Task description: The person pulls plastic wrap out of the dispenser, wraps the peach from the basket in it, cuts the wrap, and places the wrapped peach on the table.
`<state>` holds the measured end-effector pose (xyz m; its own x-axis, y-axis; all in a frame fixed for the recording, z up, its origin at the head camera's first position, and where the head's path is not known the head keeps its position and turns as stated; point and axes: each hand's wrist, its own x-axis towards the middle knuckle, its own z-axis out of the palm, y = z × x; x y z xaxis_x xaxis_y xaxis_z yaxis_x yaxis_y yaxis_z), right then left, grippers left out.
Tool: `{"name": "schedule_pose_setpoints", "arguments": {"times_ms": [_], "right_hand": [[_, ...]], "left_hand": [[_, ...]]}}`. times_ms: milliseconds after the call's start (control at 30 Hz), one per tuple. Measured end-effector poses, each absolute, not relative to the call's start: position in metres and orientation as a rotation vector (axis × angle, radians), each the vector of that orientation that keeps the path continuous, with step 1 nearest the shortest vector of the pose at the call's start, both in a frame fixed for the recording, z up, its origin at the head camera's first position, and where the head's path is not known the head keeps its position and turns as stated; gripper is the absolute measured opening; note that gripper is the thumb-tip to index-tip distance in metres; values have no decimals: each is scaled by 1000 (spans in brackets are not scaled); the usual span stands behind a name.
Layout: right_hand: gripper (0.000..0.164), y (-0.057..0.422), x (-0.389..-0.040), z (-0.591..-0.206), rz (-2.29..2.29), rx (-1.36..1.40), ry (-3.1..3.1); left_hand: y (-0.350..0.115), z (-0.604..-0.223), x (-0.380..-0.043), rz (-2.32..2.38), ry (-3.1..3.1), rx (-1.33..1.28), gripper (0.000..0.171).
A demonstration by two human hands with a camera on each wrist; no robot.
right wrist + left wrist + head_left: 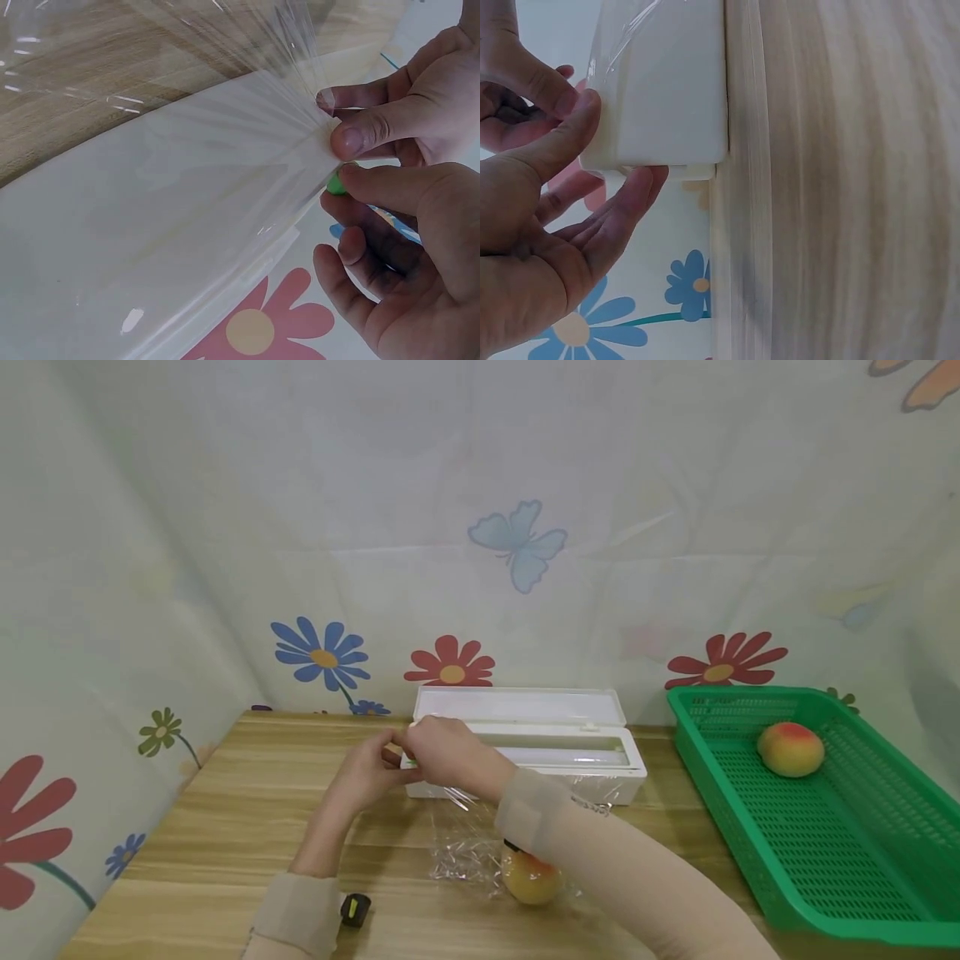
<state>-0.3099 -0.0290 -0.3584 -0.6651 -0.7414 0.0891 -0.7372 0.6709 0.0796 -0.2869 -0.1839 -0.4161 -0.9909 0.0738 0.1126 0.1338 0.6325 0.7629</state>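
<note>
A white cling film box [633, 766] stands with its lid raised, showing the roll inside. Clear cling film [459, 860] runs from its front edge down to the table and over a peach [531, 881]. At the box's left end my left hand [366, 775] grips the corner, thumb [581, 120] on the top edge and fingertips at the end face. My right hand [453, 753] is right beside it, pinching a small green slide cutter [337, 184] between thumb and finger. The film bunches into creases near the left thumb.
A green basket [731, 835] stands to the right with another peach [791, 749] in it. A small black device [355, 910] sits by the left sleeve. Behind the wooden table [195, 827] hangs a flowered curtain [525, 460].
</note>
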Motion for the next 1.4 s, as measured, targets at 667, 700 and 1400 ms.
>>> {"name": "schedule_pose_setpoints", "arguments": {"times_ms": [667, 700, 1400], "right_hand": [[8, -14, -307, -350, -92, 1119, -2872], [9, -11, -307, -349, -105, 1114, -2869], [28, 43, -302, -354, -14, 1108, -2858]], "left_hand": [[-178, -412, -287, -1323, -2776, -151, 47], [-179, -412, -287, -1321, -2775, -146, 48], [-176, -410, -286, -1317, -2801, -84, 53]]}}
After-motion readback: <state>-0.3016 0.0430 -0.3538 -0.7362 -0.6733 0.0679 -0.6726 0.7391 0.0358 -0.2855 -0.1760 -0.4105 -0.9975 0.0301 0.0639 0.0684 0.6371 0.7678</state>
